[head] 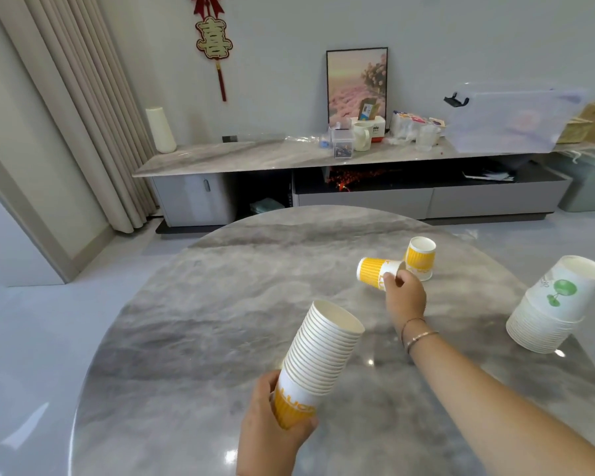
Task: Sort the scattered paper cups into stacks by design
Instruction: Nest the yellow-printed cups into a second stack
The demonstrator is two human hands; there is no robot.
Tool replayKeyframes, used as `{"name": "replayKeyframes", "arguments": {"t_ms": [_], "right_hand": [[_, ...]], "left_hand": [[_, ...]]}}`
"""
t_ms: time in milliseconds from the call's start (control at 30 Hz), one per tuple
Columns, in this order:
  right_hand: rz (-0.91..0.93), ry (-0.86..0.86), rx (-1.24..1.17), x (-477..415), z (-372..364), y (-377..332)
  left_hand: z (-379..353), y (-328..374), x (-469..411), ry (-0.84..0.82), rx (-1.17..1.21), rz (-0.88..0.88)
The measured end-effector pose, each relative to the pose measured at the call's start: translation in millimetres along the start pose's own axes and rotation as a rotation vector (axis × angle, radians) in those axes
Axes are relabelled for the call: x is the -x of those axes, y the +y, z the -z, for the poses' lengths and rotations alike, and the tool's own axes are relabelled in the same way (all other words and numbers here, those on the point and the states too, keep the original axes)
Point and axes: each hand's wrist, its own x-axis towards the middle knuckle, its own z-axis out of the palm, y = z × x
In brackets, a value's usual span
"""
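Note:
My left hand (272,431) grips the base of a tall stack of yellow-and-white cups (318,359), tilted up and to the right above the round marble table (220,304). My right hand (404,297) pinches the rim end of a single yellow cup (375,271) that lies on its side, base pointing left. Just behind it another yellow cup (420,257) stands upside down on the table. At the right edge a stack of white cups with a green design (553,307) leans to the right.
Beyond the table runs a low marble-topped TV cabinet (255,156) with a framed picture (357,85), a jug, small containers and a clear plastic bin (509,118). Curtains hang at the left; glossy floor surrounds the table.

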Motion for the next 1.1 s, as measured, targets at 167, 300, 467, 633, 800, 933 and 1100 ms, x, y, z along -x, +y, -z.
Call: {"name": "replayKeyframes", "arguments": {"t_ms": [167, 300, 467, 633, 800, 933, 1100], "right_hand": [[0.394, -0.114, -0.237, 60, 76, -53], [0.650, -0.280, -0.227, 97, 126, -88], [0.773, -0.398, 0.043, 120, 135, -80], [0.823, -0.522, 0.246, 135, 122, -66], [0.799, -0.570, 0.076, 132, 113, -62], [0.536, -0.187, -0.041, 42, 100, -46], [0.178, -0.103, 0.311, -63, 76, -8]], "left_hand": [[-2, 4, 9, -0.007, 0.009, -0.062], [-5, 8, 13, -0.014, 0.031, -0.083], [-5, 17, 22, 0.008, 0.040, -0.110], [-8, 18, 25, -0.022, 0.031, -0.129], [-11, 13, 23, -0.029, 0.032, -0.113], [-12, 9, 20, -0.015, 0.027, -0.102], [-13, 6, 17, -0.007, 0.026, -0.084]]}}
